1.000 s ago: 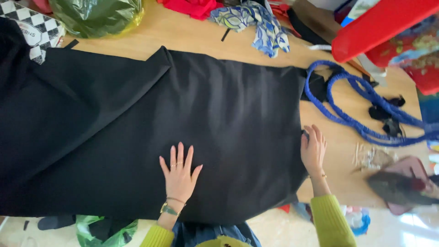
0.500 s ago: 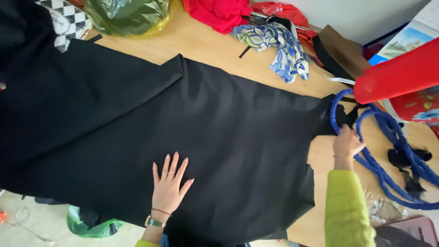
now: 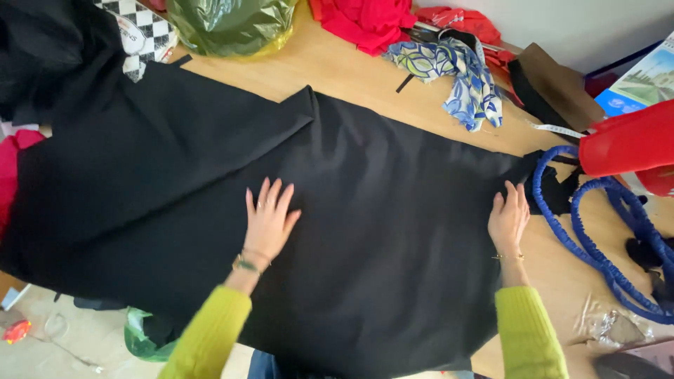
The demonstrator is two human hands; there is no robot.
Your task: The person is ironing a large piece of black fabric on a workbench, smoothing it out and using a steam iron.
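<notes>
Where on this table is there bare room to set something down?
Bare table shows between the black cloth, green bag and patterned fabric. A smaller patch lies between right hand and blue cord. The far edge and right side are crowded; left hand rests on cloth.

Black cloth on a pale wooden table, bright scraps around it.

The big cloth is plain black, without pattern. The sleeves on both arms are yellow-green; the left hand wears a dark green wristband, the right hand a thin gold-coloured chain. Far left lies a black-and-white checked piece, beside it a shiny olive-green bag. Far centre is plain red fabric, then a white cloth printed with blue and green leaf shapes. At right coils a royal-blue cord under a red object, perhaps plastic. A brown bag lies far right.
</notes>
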